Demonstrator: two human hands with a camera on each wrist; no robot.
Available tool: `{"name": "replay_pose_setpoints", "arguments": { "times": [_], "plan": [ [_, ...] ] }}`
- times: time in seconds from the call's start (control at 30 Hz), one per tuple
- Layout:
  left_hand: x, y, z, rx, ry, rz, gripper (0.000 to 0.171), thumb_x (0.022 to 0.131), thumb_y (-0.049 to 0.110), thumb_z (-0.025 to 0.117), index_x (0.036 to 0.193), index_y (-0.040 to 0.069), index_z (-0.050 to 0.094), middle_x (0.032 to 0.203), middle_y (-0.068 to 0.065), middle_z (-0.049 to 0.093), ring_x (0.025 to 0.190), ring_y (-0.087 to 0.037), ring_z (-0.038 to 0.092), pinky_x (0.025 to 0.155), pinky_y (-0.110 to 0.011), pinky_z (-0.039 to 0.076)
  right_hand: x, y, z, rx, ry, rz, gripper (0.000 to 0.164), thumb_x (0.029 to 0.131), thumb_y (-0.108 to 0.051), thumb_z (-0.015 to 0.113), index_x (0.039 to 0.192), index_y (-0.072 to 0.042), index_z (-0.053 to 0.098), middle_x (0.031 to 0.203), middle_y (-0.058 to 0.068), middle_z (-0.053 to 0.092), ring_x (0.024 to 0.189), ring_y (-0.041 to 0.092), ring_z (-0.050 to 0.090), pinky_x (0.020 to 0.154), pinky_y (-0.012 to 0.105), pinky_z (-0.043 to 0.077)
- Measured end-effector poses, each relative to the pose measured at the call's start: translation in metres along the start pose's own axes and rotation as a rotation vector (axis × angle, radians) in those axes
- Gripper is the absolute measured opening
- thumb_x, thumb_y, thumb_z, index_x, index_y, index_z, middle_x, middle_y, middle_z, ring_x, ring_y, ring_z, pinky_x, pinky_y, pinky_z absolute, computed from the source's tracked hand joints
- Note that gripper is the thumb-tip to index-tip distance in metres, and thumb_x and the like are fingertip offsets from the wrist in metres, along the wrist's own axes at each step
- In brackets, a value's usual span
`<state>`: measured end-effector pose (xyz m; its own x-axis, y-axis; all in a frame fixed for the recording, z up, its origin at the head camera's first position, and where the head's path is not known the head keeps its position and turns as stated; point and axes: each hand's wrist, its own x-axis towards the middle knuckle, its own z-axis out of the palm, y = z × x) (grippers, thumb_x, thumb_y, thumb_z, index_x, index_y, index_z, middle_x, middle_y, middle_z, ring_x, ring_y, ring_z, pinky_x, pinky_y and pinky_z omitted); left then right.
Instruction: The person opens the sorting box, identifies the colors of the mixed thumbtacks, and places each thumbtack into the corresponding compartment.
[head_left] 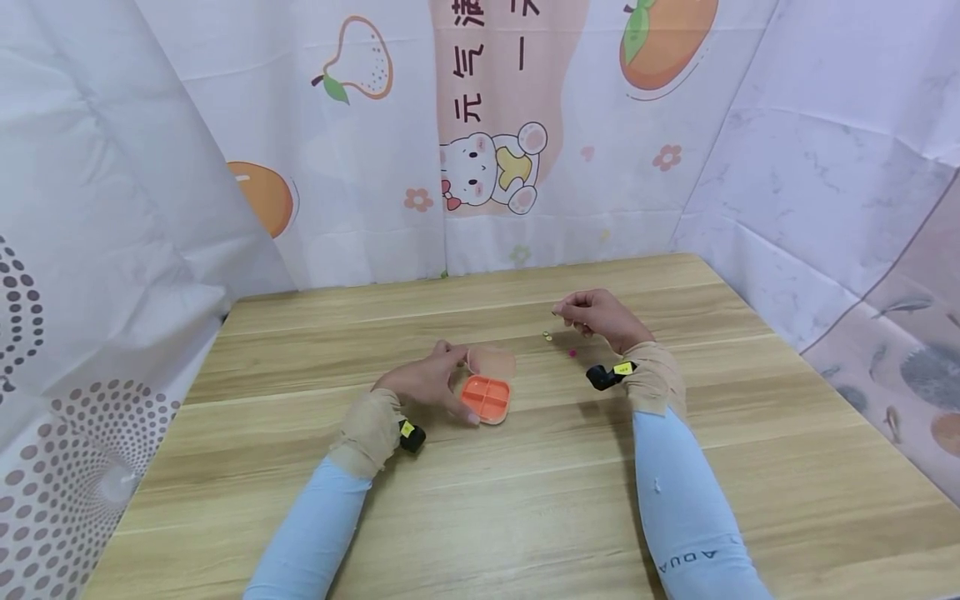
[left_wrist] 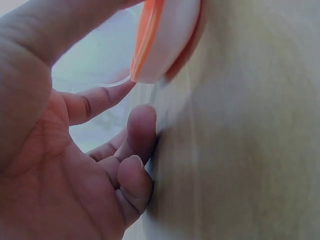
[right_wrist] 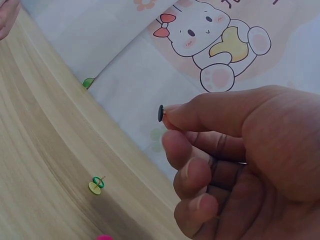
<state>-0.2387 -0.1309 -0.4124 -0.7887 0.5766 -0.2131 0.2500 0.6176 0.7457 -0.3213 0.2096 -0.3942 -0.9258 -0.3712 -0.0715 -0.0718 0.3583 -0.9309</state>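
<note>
Blue sleeves (head_left: 688, 500) foremost, right hand (head_left: 606, 320) pinches black pin (right_wrist: 160, 113) (left hand (head_left: 423, 379) holds orange case (head_left: 492, 408)).

The counter (head_left: 525, 500) has a light wood-grain top, with the grain running roughly from 9 to 3 o'clock; 12 o'clock denotes its far edge in the head view. A box with an orange divided tray (head_left: 486, 400) sits near the middle. Its transparent lid (head_left: 495, 361) is open toward 12 o'clock; whether it contacts the surface cannot be determined. Between 1 and 2 o'clock from the tray, a yellow disc (right_wrist: 94, 188) and a green ring (right_wrist: 98, 181) lie close together. At 4 o'clock from these lies a pink piece (head_left: 572, 353).
</note>
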Motion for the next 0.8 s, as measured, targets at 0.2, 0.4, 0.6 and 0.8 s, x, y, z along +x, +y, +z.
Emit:
{"name": "replay_pose_setpoints", "arguments": {
  "times": [0.2, 0.4, 0.6, 0.8],
  "plan": [
    [-0.001, -0.001, 0.000, 0.014, 0.037, -0.038, 0.069, 0.069, 0.036, 0.097, 0.117, 0.019, 0.050, 0.122, -0.014, 0.033, 0.112, -0.030, 0.042, 0.095, -0.043, 0.040, -0.002, 0.001, -0.001, -0.010, -0.005, 0.012, 0.045, 0.104, -0.029, 0.064, 0.119, 0.013, 0.058, 0.088, 0.009, 0.056, 0.062, 0.013, 0.042, 0.065, 0.037, 0.042],
    [-0.007, -0.006, -0.006, 0.010, 0.097, -0.092, 0.071, 0.070, 0.039, 0.096, 0.119, 0.018, 0.049, 0.123, -0.013, 0.032, 0.112, -0.033, 0.047, 0.098, -0.047, 0.041, -0.001, 0.000, -0.001, -0.011, -0.017, 0.017, 0.045, 0.104, -0.030, 0.065, 0.118, 0.012, 0.059, 0.087, 0.008, 0.055, 0.062, 0.014, 0.042, 0.066, 0.037, 0.043],
    [-0.011, -0.006, -0.011, 0.040, 0.153, -0.123, 0.071, 0.072, 0.044, 0.094, 0.118, 0.014, 0.048, 0.124, -0.015, 0.035, 0.111, -0.033, 0.050, 0.093, -0.050, 0.045, 0.002, -0.002, 0.001, -0.024, -0.019, 0.020, 0.045, 0.103, -0.031, 0.065, 0.119, 0.010, 0.060, 0.086, 0.006, 0.056, 0.063, 0.013, 0.044, 0.067, 0.037, 0.044],
    [-0.009, -0.005, -0.010, 0.046, 0.169, -0.154, 0.073, 0.069, 0.045, 0.095, 0.117, 0.011, 0.051, 0.125, -0.016, 0.036, 0.110, -0.032, 0.051, 0.094, -0.049, 0.046, 0.002, -0.002, 0.004, -0.052, -0.032, 0.013, 0.042, 0.104, -0.030, 0.064, 0.120, 0.009, 0.063, 0.087, 0.010, 0.057, 0.063, 0.013, 0.043, 0.067, 0.037, 0.044]
  ]
}}
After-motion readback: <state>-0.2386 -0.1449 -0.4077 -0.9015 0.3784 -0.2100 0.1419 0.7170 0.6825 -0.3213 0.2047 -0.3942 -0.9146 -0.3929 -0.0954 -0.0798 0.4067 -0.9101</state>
